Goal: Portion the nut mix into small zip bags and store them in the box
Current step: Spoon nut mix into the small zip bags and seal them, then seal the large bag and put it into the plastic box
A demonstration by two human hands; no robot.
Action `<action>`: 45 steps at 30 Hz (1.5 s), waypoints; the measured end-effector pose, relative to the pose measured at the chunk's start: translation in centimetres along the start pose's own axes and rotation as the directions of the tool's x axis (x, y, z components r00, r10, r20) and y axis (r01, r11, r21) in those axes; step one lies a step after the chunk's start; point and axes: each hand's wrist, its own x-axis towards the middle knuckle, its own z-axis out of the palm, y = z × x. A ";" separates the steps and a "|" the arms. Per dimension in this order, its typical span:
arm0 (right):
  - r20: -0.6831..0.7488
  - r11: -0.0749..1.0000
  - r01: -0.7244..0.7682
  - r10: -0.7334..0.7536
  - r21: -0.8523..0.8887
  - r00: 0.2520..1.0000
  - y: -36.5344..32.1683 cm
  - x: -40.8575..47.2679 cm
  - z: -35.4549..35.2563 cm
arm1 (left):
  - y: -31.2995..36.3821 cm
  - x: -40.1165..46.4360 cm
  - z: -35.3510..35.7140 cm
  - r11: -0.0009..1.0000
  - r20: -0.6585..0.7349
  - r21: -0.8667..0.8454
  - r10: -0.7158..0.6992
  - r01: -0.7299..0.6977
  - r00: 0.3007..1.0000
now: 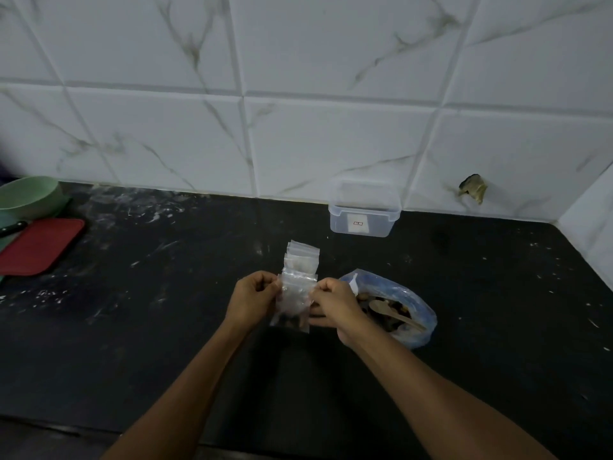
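Note:
A small clear zip bag (293, 302) with dark nuts at its bottom hangs upright between my hands above the black counter. My left hand (253, 298) pinches its top left corner and my right hand (335, 302) pinches its top right corner. Behind it a stack of empty small zip bags (302, 257) lies on the counter. To the right an open blue-tinted plastic bag of nut mix (403, 312) lies with a wooden spoon (394, 315) inside it. A clear plastic box (364, 210) without a lid stands against the tiled wall.
At the far left sit a green bowl (28, 195), a red mat (38, 245) and a black-handled knife (11, 227). The white tiled wall (298, 94) bounds the counter (166, 293) at the back and right. White smears and crumbs dot the counter.

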 end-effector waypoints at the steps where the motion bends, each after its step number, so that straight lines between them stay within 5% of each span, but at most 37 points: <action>1: -0.022 1.000 -0.025 0.025 0.001 0.999 0.4 0.6 0.6 | -0.4 0.3 0.0 1.000 -0.019 0.010 -0.014 0.014 1.000; 15: -0.255 0.988 -0.033 -0.007 -0.149 0.967 3.3 4.8 3.1 | -3.5 2.9 0.8 0.988 -0.040 -0.001 -0.155 0.155 0.987; 25: -0.162 0.905 0.133 -0.214 -0.405 0.963 1.8 1.7 1.9 | -3.7 2.2 1.0 0.991 -0.039 0.029 -0.131 0.132 0.991; 29: -0.143 0.856 0.211 -0.310 -0.472 0.940 0.7 -0.3 -1.1 | -2.2 1.3 1.0 0.989 -0.154 0.140 -0.022 0.044 0.988; 34: -0.218 0.730 0.201 -0.436 -0.654 0.873 -0.8 -1.3 -7.5 | 0.3 0.7 2.5 0.983 -0.150 0.132 0.147 -0.128 0.978; 41: -0.222 0.535 0.041 -0.417 -0.844 0.881 1.2 -1.8 -13.6 | 2.4 0.0 7.4 0.992 0.079 0.004 0.127 -0.128 0.989; 45: -0.135 0.323 0.007 -0.417 -0.946 0.899 2.8 -2.1 -13.8 | 2.7 -1.0 9.9 0.996 0.127 -0.033 0.088 -0.084 0.988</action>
